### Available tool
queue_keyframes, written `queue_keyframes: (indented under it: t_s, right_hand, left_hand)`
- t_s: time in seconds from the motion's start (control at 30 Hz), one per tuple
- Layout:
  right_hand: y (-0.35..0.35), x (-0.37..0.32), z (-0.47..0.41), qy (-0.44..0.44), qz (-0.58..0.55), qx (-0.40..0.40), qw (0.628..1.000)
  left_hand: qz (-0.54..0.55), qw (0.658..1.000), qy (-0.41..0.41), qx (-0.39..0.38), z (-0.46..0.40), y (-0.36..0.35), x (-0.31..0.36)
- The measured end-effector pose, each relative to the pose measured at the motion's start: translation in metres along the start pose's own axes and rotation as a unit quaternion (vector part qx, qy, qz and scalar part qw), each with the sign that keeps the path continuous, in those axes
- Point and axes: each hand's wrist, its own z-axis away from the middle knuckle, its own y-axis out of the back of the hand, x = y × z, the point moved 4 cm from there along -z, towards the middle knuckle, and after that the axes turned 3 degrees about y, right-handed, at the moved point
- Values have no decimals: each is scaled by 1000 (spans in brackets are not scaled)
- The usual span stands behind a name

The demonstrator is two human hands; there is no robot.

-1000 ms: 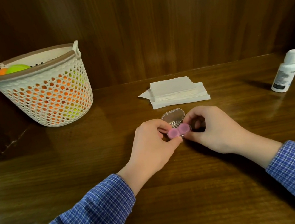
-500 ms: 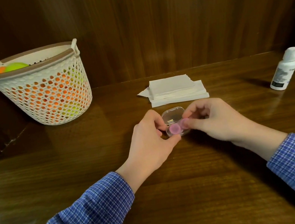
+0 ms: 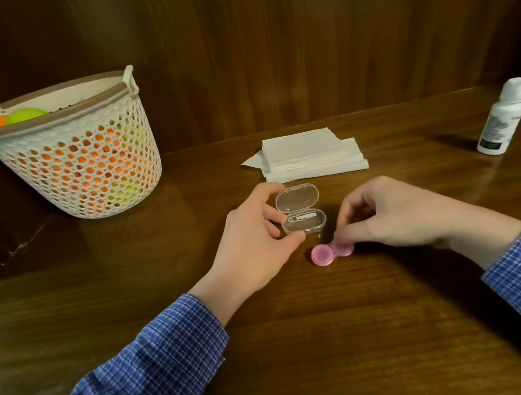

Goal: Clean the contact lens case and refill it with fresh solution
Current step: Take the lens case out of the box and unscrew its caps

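Barely started: the glossy pink lens case (image 3: 331,252), two round wells, sat on the wood under the right hand (image 3: 394,212), fingertips pinching one cap, I think. Left hand (image 3: 252,237) gripped the clear hinged box (image 3: 302,212). Tissues (image 3: 307,157) and solution bottle (image 3: 501,120) lay untouched beyond them.

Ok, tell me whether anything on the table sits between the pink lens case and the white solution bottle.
Nothing visible does. The pink twin-cup plastic lens case, held by the right hand, has bare wooden table between it and the white plastic solution bottle. The stack of white paper napkins lies farther back, off that line.
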Motion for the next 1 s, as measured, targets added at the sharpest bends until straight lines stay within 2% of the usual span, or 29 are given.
queue_keyframes:
  t_s: [0.07, 0.17, 0.23, 0.43, 0.67, 1.0]
  right_hand:
    - [2, 3, -2, 9, -6, 32, 999]
    - [10, 9, -6, 45, -60, 169, 983]
    - [9, 12, -9, 77, -70, 209, 972]
    - [-11, 9, -16, 141, 35, 143, 979]
    - [-12, 10, -16, 141, 46, 143, 979]
    - [-13, 8, -16, 144, 51, 141, 978]
  left_hand:
    - [2, 1000, -5, -1, 0, 0, -1]
    - [10, 1000, -13, -1, 2, 0, -1]
    - [1, 1000, -18, 1, 3, -1, 0]
    - [-21, 999, -31, -4, 4, -2, 1]
    - [19, 999, -30, -12, 2, -2, 1]
    - [23, 999, -27, -6, 1, -3, 1]
